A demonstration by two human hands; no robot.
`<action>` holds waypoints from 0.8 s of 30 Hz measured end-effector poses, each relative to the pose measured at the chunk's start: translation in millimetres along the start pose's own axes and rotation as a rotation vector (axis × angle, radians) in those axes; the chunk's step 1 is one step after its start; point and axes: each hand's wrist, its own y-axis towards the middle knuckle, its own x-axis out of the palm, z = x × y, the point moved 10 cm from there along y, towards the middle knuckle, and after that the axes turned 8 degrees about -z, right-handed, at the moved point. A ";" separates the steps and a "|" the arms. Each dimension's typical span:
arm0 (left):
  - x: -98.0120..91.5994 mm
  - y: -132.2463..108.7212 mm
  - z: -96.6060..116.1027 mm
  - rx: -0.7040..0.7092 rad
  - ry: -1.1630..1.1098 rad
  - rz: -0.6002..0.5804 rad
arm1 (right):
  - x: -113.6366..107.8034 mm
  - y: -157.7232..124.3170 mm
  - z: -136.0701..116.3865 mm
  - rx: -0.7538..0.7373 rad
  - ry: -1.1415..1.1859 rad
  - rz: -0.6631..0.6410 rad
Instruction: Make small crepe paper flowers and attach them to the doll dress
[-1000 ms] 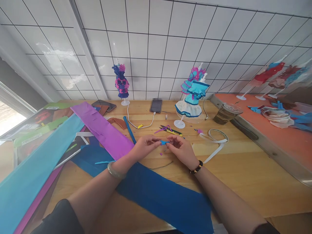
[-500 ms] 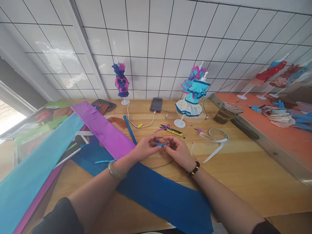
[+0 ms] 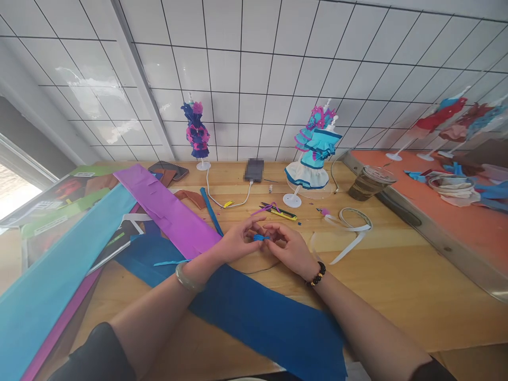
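Note:
Between my fingertips is a small gathered piece of blue crepe paper (image 3: 261, 237), pinched from both sides just above the table. My left hand (image 3: 240, 236) grips its left end, with a pale bangle on that wrist. From the right, my right hand (image 3: 291, 247) holds the other end between thumb and finger; a dark beaded bracelet circles that wrist. A wide dark blue paper strip (image 3: 270, 317) lies under my forearms. Beyond my hands rest yellow-handled thread snips (image 3: 283, 212) with a purple scrap (image 3: 266, 208) against them.
Purple (image 3: 170, 211) and light blue strips (image 3: 71, 248) cover the left side. White double-sided tape (image 3: 353, 233) lies right of my hands, near a lidded cup (image 3: 369, 182). Small dressed stands (image 3: 313, 153) and a power bank (image 3: 254, 170) with a white cable are at the back.
The blue piece has turned slightly between my fingers and now shows more of its fanned folds. My hands have sunk a little; the things around them are unmoved.

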 end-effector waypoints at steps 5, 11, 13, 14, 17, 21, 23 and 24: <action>-3.6 -0.3 -7.4 -0.032 -0.015 0.046 | -0.9 -0.9 5.8 0.035 -0.048 -0.003; -13.4 0.1 -9.6 -0.023 -0.043 0.102 | -1.2 -0.6 15.1 0.101 0.158 -0.013; -16.2 0.8 -11.3 -0.031 -0.072 0.116 | -0.8 -0.8 18.0 0.113 0.260 -0.009; -16.2 1.3 -11.9 -0.034 -0.087 0.114 | 0.1 -0.9 18.5 0.114 0.283 -0.012; -12.5 1.9 -11.7 -0.035 -0.104 0.087 | 7.3 -1.1 17.2 0.105 0.243 -0.061; -6.1 0.8 -10.8 -0.036 -0.069 0.059 | 12.3 -1.0 14.5 0.070 0.121 -0.084; -4.3 0.4 -10.9 -0.034 -0.072 0.056 | 12.5 -0.8 14.9 0.067 0.111 -0.083; -3.3 0.4 -10.5 -0.029 -0.082 0.052 | 13.1 -0.6 15.2 0.068 0.123 -0.089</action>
